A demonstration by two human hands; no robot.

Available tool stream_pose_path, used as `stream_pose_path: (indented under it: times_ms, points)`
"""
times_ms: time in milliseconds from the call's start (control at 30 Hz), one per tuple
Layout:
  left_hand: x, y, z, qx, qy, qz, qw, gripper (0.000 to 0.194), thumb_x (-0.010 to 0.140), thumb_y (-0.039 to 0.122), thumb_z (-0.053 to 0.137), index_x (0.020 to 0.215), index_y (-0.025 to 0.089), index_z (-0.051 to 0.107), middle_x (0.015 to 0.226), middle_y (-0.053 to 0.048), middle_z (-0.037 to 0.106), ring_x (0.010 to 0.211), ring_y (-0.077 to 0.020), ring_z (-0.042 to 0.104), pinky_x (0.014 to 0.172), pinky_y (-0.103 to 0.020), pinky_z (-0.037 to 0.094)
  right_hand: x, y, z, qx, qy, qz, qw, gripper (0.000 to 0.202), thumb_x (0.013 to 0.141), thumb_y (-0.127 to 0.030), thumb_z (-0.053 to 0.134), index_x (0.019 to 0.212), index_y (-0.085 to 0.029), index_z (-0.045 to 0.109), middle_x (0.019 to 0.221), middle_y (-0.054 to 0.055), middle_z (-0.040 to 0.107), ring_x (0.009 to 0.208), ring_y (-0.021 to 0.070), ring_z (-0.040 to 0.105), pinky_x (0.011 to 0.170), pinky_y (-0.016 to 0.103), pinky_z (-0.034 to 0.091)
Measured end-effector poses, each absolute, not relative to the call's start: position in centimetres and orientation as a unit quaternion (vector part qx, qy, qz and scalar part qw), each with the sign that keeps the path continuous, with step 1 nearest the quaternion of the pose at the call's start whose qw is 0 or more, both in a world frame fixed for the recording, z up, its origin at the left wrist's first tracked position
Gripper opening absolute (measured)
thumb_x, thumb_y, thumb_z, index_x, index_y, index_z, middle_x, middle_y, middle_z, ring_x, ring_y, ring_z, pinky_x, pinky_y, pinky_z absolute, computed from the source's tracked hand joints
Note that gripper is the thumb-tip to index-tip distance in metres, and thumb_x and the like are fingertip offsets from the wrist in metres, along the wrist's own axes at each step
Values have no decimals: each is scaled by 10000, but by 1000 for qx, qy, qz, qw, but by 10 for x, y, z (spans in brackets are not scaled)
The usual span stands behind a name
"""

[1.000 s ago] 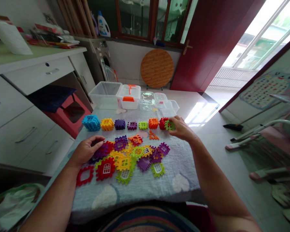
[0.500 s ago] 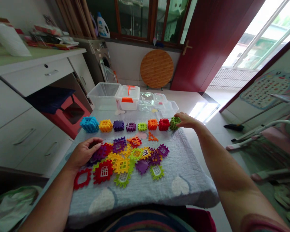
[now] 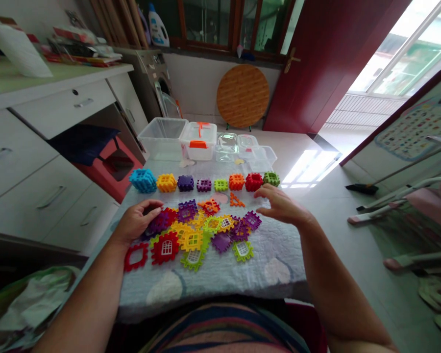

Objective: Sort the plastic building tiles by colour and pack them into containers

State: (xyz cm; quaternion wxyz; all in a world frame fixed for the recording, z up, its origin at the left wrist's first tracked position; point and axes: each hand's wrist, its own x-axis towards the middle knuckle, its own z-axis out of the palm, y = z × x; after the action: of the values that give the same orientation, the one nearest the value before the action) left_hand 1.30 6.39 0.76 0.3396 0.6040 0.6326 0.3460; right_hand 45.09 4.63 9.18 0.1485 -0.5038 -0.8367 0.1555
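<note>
A person's right hand (image 3: 281, 205), grip open and empty, hovers over a cloth-covered table (image 3: 235, 279) near the green stack (image 3: 271, 178), which sits beside the red stack (image 3: 254, 182) at the row's right end. The left hand (image 3: 139, 221) curls at a purple piece (image 3: 159, 223) on the left of a loose, many-coloured pile (image 3: 191, 240); whether its grip holds anything cannot be told.
</note>
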Motion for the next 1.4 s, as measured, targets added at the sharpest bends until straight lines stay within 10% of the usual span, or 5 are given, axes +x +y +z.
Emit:
stream_pose_path:
  times_ms: [300, 633, 833, 1100, 1400]
  points:
    - [16, 61, 12, 580, 632, 370, 358, 507, 621, 568, 687, 935, 169, 700, 889, -49, 736, 792, -208, 657, 716, -280, 542, 425, 19, 48, -531, -826, 164, 93, 404, 694, -130, 616, 1095, -177, 640, 1062, 105, 617, 957, 234, 573, 899, 370, 450]
    - [17, 61, 12, 590, 635, 363, 342, 491, 619, 564, 666, 917, 176, 704, 875, -45, 734, 817, -218, 657, 730, -280, 540, 436, 29, 31, -644, -693, 203, 253, 340, 777, -145, 443, 1010, -203, 684, 788, 15, 698, 743, 173, 629, 751, 307, 480]
    - [12, 63, 6, 604, 632, 351, 336, 466, 661, 535, 647, 955, 178, 699, 897, -42, 733, 830, -213, 658, 746, -271, 533, 432, 27, 22, -619, -711, 121, 311, 262, 806, -188, 520, 1025, -186, 663, 1045, 82, 657, 1007, 222, 591, 930, 373, 449]
    - [11, 63, 5, 605, 633, 346, 336, 472, 673, 535, 654, 972, 173, 698, 913, -48, 734, 822, -213, 659, 745, -277, 537, 393, 0, 44, -546, -806, 161, 164, 526, 736, -521, 739, 1133, -190, 640, 1057, 100, 597, 982, 265, 523, 915, 417, 424]
    - [13, 63, 6, 594, 638, 347, 346, 491, 660, 539, 663, 979, 168, 694, 916, -50, 733, 795, -206, 654, 722, -275, 536, 382, 0, 37, -535, -793, 141, 253, 182, 847, -356, 629, 936, -198, 648, 875, 47, 617, 846, 203, 534, 824, 333, 405]
